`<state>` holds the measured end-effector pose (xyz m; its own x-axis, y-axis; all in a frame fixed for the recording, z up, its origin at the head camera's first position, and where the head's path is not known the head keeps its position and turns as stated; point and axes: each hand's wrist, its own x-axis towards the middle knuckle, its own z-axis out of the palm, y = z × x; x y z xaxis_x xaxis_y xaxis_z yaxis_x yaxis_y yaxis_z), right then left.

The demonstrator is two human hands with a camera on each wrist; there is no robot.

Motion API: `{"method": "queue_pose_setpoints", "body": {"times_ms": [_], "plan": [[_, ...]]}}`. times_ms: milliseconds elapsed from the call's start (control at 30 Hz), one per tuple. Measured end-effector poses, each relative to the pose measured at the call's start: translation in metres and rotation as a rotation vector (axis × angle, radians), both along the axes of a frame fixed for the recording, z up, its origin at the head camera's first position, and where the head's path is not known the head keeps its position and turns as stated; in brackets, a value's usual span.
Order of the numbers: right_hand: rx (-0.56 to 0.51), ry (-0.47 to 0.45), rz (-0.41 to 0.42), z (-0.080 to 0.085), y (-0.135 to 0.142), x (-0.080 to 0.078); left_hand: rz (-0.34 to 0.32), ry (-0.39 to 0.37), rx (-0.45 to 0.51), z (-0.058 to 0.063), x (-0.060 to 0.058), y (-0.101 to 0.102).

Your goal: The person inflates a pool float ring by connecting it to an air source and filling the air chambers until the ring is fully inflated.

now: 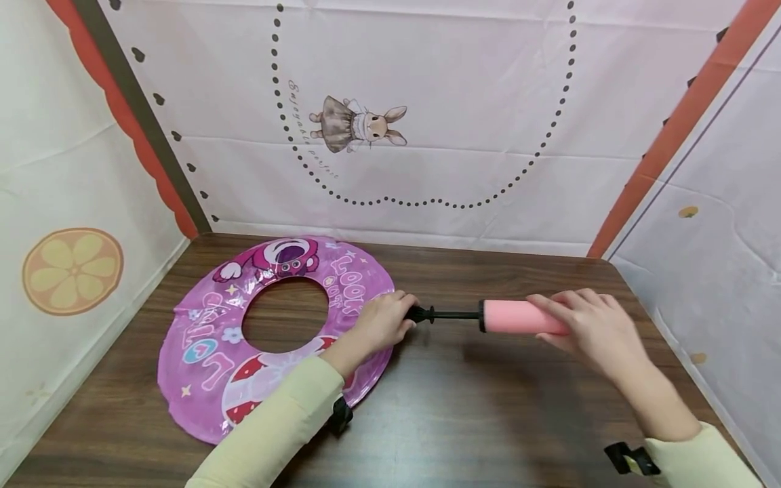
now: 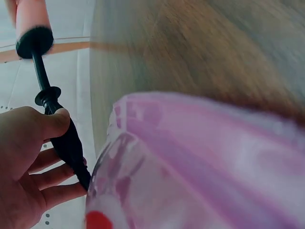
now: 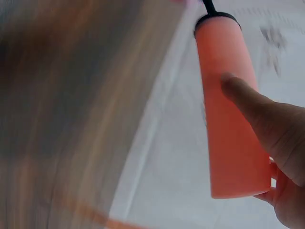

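A hand pump with a pink barrel point(image 1: 512, 316) and a thin black rod point(image 1: 456, 315) lies level between the two hands. My right hand point(image 1: 594, 329) grips the barrel near its far right end, thumb along its side in the right wrist view. With thumb and fingers, my left hand point(image 1: 383, 318) holds the black tapered end piece point(image 2: 69, 145) of the pump. A purple printed swim ring point(image 1: 177, 359) lies on the table under the left forearm. In the left wrist view, the end piece's narrow tip meets the ring's edge.
The dark wood table point(image 1: 439, 413) is enclosed by printed cloth walls point(image 1: 476, 122) at the back and both sides. Black straps with small devices point(image 1: 339, 415) sit on both wrists, over pale yellow-green sleeves point(image 1: 274, 420).
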<state>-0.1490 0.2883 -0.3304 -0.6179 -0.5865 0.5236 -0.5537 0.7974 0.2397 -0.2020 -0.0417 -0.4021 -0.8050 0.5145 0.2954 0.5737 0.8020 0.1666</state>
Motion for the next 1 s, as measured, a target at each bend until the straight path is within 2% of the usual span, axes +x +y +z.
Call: {"method": "queue_pose_setpoints", "body": {"times_ms": [133, 233, 333, 467, 667, 833, 1000], "plan": [[-0.038, 0.002, -0.028, 0.009, 0.026, 0.006, 0.018, 0.024, 0.002, -0.001, 0.002, -0.003], [-0.047, 0.012, -0.021, 0.010, 0.029, 0.006, 0.026, 0.056, -0.001, -0.002, 0.002, -0.005], [-0.036, 0.028, 0.014, 0.005, 0.012, 0.001, 0.016, 0.083, 0.008, -0.002, 0.002, -0.005], [0.007, 0.047, 0.061, -0.004, -0.025, -0.010, -0.002, 0.101, 0.018, -0.001, 0.002, -0.003], [0.033, 0.053, 0.057, -0.015, -0.066, -0.017, -0.001, 0.106, 0.030, -0.003, 0.002, -0.003], [0.048, 0.064, 0.056, -0.018, -0.076, -0.020, 0.011, 0.083, 0.042, -0.003, 0.001, -0.002], [0.052, 0.051, 0.045, -0.013, -0.066, -0.018, 0.020, 0.047, 0.047, -0.001, 0.001, -0.003]]}}
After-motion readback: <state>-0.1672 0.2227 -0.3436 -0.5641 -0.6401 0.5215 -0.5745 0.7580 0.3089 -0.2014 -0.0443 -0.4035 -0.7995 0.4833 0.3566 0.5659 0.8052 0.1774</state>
